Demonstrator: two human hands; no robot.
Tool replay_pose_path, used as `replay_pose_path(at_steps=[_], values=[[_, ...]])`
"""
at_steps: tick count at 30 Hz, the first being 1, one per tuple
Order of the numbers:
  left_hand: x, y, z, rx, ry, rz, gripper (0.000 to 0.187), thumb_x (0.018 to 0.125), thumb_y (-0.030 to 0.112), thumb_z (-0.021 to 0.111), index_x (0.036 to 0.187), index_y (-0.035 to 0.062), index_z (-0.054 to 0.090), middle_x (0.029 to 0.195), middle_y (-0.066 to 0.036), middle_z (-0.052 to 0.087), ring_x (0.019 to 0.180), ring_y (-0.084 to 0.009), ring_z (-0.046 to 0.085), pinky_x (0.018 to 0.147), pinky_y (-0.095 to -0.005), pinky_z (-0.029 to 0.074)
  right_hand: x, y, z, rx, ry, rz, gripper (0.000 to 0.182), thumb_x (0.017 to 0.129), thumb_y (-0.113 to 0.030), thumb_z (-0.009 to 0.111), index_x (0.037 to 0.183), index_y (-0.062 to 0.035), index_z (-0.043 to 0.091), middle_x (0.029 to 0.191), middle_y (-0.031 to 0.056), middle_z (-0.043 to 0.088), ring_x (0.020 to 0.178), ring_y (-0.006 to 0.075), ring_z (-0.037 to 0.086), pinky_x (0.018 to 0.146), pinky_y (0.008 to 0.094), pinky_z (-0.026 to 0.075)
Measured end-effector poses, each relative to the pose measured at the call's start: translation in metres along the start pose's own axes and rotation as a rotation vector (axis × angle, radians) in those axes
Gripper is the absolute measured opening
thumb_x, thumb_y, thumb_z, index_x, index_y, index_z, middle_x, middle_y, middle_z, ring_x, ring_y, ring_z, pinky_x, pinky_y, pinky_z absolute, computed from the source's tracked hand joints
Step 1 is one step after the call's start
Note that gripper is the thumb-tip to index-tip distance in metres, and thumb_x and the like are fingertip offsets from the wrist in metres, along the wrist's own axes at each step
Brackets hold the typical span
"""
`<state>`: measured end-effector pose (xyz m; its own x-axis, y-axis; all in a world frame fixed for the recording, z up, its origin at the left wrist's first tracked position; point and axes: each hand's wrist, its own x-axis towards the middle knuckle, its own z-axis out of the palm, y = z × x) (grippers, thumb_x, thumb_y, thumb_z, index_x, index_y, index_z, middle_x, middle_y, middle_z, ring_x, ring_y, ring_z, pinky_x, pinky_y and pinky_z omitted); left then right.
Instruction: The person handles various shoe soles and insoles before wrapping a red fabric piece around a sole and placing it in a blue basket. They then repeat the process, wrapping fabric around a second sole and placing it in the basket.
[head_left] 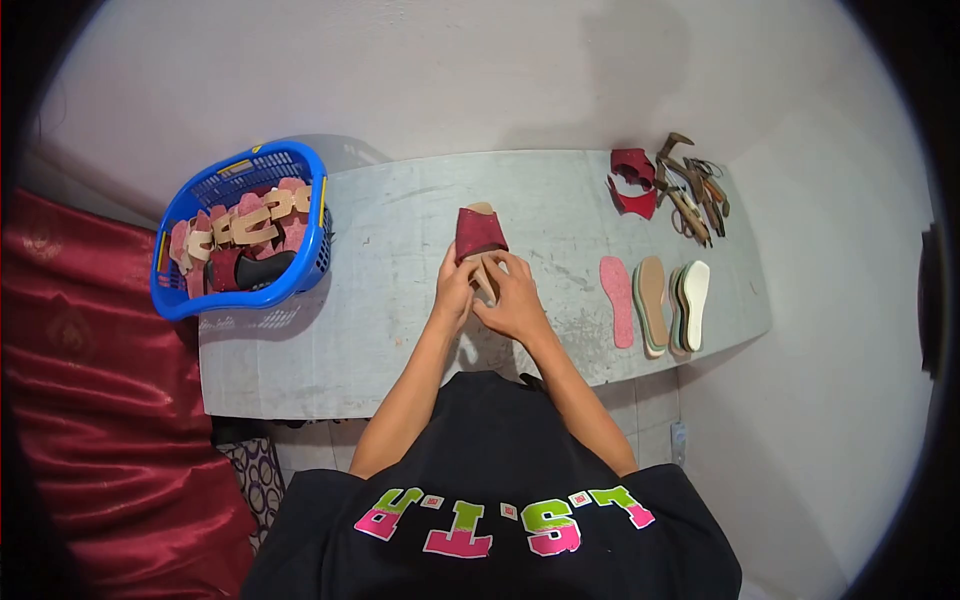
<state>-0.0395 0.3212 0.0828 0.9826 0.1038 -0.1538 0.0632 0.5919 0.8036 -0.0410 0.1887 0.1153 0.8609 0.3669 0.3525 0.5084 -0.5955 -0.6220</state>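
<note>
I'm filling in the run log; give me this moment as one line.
left hand: grips sandal | right hand: grips sandal | sandal: maroon upper, on table | blue basket: left | insoles: right

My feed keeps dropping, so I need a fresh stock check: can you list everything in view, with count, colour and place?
sandal: one, dark red strap on a tan sole, centre of the table, held by both hands
table: one, grey
basket: one, blue, on the left end of the table
sandal parts: a pile, pink, tan and dark red, inside the basket; count unclear
soles: about four, pink, tan, greenish and white, side by side on the right of the table
cut pieces: a few, dark red, far right corner
straps: a heap, brown, beside the cut pieces
cloth: red, left of the table
left hand: on the sandal
right hand: on the sandal
</note>
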Motion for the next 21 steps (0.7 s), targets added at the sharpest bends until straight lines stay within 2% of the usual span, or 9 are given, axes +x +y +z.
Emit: replay_pose_path(at_steps=[3,4,5,7,8,14,16,19,21], values=[[0.005,-0.008,-0.004,-0.075,0.119,0.077,0.034,0.101,0.011,0.053,0.134,0.0052,0.049,0.119,-0.01,0.063,0.106,-0.018,0.063,0.09,-0.0341,0.053,0.005,0.027,0.002,0.297,-0.021,-0.096,0.06,0.071,-0.019,0.074,0.127,-0.0019,0.062,0.117,0.0136,0.063,0.103,0.0362,0.063,0.09,0.0447,0.051],[0.004,-0.009,-0.005,-0.057,0.159,0.072,0.032,0.102,0.013,0.054,0.132,0.0044,0.05,0.117,-0.009,0.064,0.103,-0.0177,0.064,0.088,-0.0336,0.054,0.005,0.028,-0.002,0.493,0.015,0.104,0.053,0.075,-0.014,0.075,0.125,0.0008,0.062,0.11,0.0143,0.066,0.097,0.0298,0.067,0.088,0.0391,0.053],[0.004,-0.009,-0.005,-0.039,0.198,0.067,0.03,0.102,0.015,0.055,0.13,0.0036,0.051,0.115,-0.009,0.065,0.1,-0.0175,0.065,0.085,-0.0331,0.055,0.008,0.032,-0.003,0.498,0.009,0.096,0.053,0.075,-0.014,0.075,0.125,0.0008,0.062,0.11,0.0143,0.066,0.097,0.0298,0.067,0.088,0.0391,0.053],[0.001,-0.01,0.003,-0.055,0.222,0.071,0.03,0.102,0.013,0.054,0.129,0.0021,0.053,0.11,-0.01,0.067,0.092,-0.0183,0.068,0.079,-0.0332,0.057,0.014,0.036,-0.009,0.776,0.173,0.45,0.04,0.082,-0.01,0.075,0.118,0.0023,0.064,0.107,0.0122,0.066,0.097,0.0201,0.068,0.086,0.032,0.054],[0.0,-0.011,0.007,-0.037,0.194,0.049,0.029,0.101,0.013,0.054,0.128,0.0015,0.054,0.109,-0.01,0.067,0.091,-0.0176,0.068,0.077,-0.0327,0.057,0.015,0.039,-0.013,1.099,0.091,0.58,0.035,0.084,-0.009,0.077,0.115,0.0023,0.065,0.105,0.01,0.066,0.096,0.0147,0.067,0.082,0.0288,0.056],[0.009,-0.025,0.02,0.023,0.142,-0.022,0.027,0.095,0.008,0.058,0.12,-0.0019,0.062,0.104,-0.009,0.069,0.087,-0.0155,0.066,0.077,-0.0295,0.056,0.016,0.068,-0.007,1.141,0.032,0.624,0.031,0.084,0.0,0.073,0.114,0.0006,0.064,0.102,0.0068,0.07,0.089,0.0134,0.069,0.077,0.0285,0.058],[0.016,-0.031,0.02,0.608,0.253,0.298,0.034,0.086,0.006,0.069,0.119,-0.0027,0.066,0.102,-0.009,0.07,0.084,-0.0141,0.065,0.077,-0.0291,0.054,0.015,0.076,-0.012,1.128,0.041,0.609,0.03,0.084,0.001,0.072,0.113,0.0009,0.064,0.101,0.0069,0.071,0.09,0.0136,0.069,0.076,0.0287,0.058],[0.021,-0.042,0.024,0.572,0.225,0.272,0.043,0.078,0.001,0.074,0.12,-0.0024,0.067,0.101,-0.008,0.07,0.083,-0.0141,0.064,0.077,-0.0284,0.053,0.012,0.088,-0.016,1.148,0.09,0.638,0.031,0.08,0.009,0.07,0.111,0.0028,0.064,0.103,0.0101,0.07,0.088,0.0156,0.069,0.076,0.0304,0.058],[0.024,-0.046,0.025,0.601,0.23,0.204,0.039,0.08,-0.002,0.071,0.119,-0.0031,0.067,0.104,-0.008,0.07,0.085,-0.0139,0.064,0.078,-0.0278,0.053,0.009,0.093,-0.015,1.162,0.157,0.617,0.034,0.08,0.01,0.069,0.113,0.0016,0.063,0.102,0.0095,0.071,0.085,0.0156,0.069,0.072,0.0289,0.058]])
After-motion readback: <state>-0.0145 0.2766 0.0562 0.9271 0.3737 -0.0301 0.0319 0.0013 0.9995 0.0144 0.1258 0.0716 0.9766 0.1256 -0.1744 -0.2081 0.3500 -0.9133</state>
